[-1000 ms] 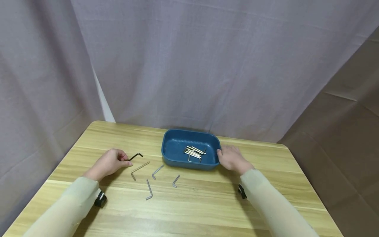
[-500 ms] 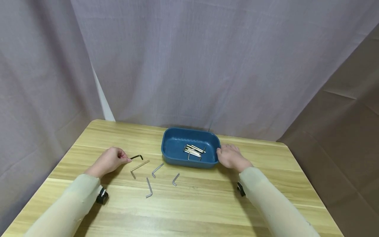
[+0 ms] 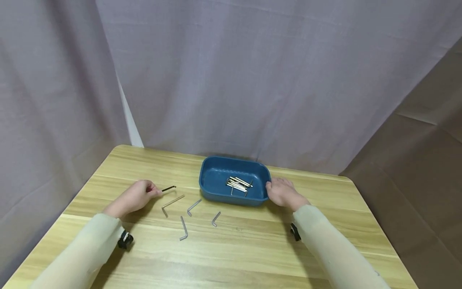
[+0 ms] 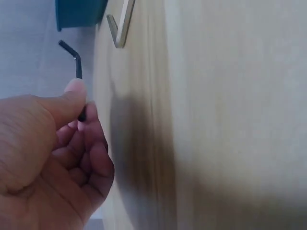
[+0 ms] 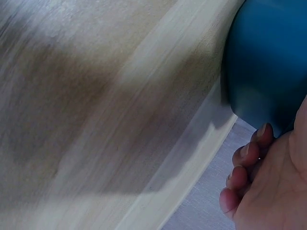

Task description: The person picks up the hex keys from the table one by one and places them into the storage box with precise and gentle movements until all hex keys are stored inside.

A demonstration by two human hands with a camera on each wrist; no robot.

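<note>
Your left hand (image 3: 135, 196) pinches the black hex key (image 3: 168, 188) at the end of its long arm, between thumb and curled fingers. In the left wrist view, the thumb tip (image 4: 76, 88) presses the shank against the index finger, and the rest of the black hex key (image 4: 73, 55) projects clear of the hand. This end grip leaves nearly the whole tool free, and it appears lifted just off the wooden surface (image 3: 252, 249).

In the head view, the key sits left of centre, between your left hand and the blue tray (image 3: 216, 176). Its long axis runs nearly level across the frame, rising slightly toward the right. The bent short arm is at the right end, the end nearer the tray, and turns downward.

Your right hand (image 3: 283, 192) rests against the right end wall of the tray, fingers curved loosely round the rim. This appears to steady the tray. The right wrist view shows the fingertips (image 5: 249, 153) close beside the blue tray (image 5: 264, 62) wall.

A bundle of silver hex keys (image 3: 238, 184) lies inside the tray. Four more lie apart on the surface below the black key: a long one (image 3: 172, 204), a mid one (image 3: 193, 206), a small one (image 3: 215, 218) and one nearest you (image 3: 183, 228).
</note>
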